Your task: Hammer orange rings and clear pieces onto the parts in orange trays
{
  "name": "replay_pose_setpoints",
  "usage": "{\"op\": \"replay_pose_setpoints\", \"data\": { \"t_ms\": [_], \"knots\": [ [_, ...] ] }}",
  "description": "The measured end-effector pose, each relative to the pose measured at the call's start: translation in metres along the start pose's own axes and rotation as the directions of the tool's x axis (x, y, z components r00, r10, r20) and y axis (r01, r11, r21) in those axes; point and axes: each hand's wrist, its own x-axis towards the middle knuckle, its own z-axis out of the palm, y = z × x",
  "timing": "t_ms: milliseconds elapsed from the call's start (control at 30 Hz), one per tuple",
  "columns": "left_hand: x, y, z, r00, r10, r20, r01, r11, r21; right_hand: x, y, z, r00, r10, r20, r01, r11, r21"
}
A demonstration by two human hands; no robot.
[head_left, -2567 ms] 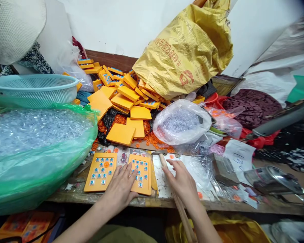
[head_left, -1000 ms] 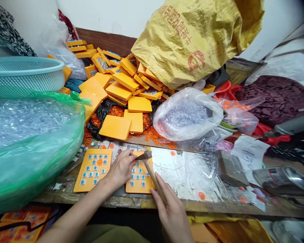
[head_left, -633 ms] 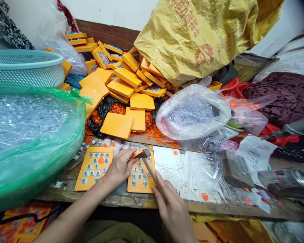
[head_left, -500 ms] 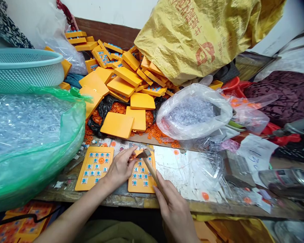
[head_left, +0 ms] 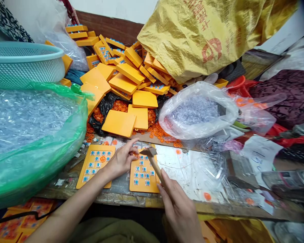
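My right hand point(head_left: 178, 202) grips the wooden handle of a small hammer point(head_left: 155, 167). The hammer's metal head is over the top of an orange panel point(head_left: 142, 187) bearing rows of small blue-and-clear pieces. At that panel's upper left corner is my left hand point(head_left: 123, 158), thumb and curled fingers close together, index finger raised. Whatever is between those fingertips is too small to make out. To the left lies a second orange panel point(head_left: 87, 160) with similar pieces and an orange ring point(head_left: 102, 159) on it, partly covered by my left forearm.
A green bag point(head_left: 73, 135) of clear plastic parts bulges at left, below a blue basket point(head_left: 50, 64). Orange panels point(head_left: 126, 82) are heaped behind, near orange rings point(head_left: 158, 131). A white bag point(head_left: 164, 121) of clear parts and a metal can point(head_left: 286, 180) stand to the right.
The hammer head has shifted slightly right over the panel's top edge. My left index finger is lifted higher, and the whole view has moved a little.
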Motion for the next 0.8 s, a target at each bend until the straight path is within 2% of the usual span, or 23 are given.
{"op": "replay_pose_setpoints", "data": {
  "t_ms": [133, 200, 300, 333, 400, 467, 533, 633, 700, 800],
  "knots": [
    [-0.002, 0.000, -0.001, 1.000, -0.011, -0.013, 0.011, 1.000, -0.002, 0.000, 0.000, 0.002, 0.997, 0.018, 0.080, -0.016, 0.999, -0.034],
    [-0.005, 0.001, -0.003, 0.999, -0.046, -0.020, 0.045, 0.999, -0.026, 0.000, 0.002, 0.004, 0.992, 0.069, 0.108, -0.071, 0.997, 0.013],
    [-0.002, 0.007, -0.005, 0.996, -0.088, -0.033, 0.088, 0.996, -0.005, -0.001, 0.009, 0.005, 0.974, 0.225, -0.010, -0.219, 0.957, 0.190],
    [0.003, 0.010, -0.004, 0.997, -0.071, -0.041, 0.073, 0.996, 0.060, 0.000, 0.012, 0.005, 0.947, 0.312, -0.070, -0.286, 0.924, 0.254],
    [0.020, 0.019, 0.002, 0.999, 0.003, -0.036, 0.005, 0.971, 0.240, 0.001, 0.017, 0.003, 0.855, 0.499, -0.139, -0.421, 0.826, 0.375],
    [0.045, 0.026, 0.013, 0.997, 0.070, 0.022, -0.073, 0.921, 0.382, 0.004, 0.018, 0.002, 0.763, 0.638, -0.101, -0.528, 0.706, 0.473],
    [0.070, 0.031, 0.028, 0.995, 0.067, 0.072, -0.091, 0.898, 0.430, 0.004, 0.017, 0.001, 0.712, 0.701, -0.031, -0.573, 0.607, 0.551],
    [0.096, 0.031, 0.043, 0.993, 0.020, 0.113, -0.072, 0.878, 0.473, -0.001, 0.014, 0.001, 0.670, 0.742, -0.010, -0.576, 0.529, 0.623],
    [0.102, 0.028, 0.047, 0.990, -0.007, 0.139, -0.062, 0.872, 0.485, -0.007, 0.014, 0.001, 0.662, 0.749, -0.041, -0.575, 0.541, 0.614],
    [0.103, 0.024, 0.045, 0.986, -0.015, 0.163, -0.067, 0.874, 0.482, -0.011, 0.017, 0.001, 0.688, 0.723, -0.062, -0.575, 0.595, 0.562]
  ]
}}
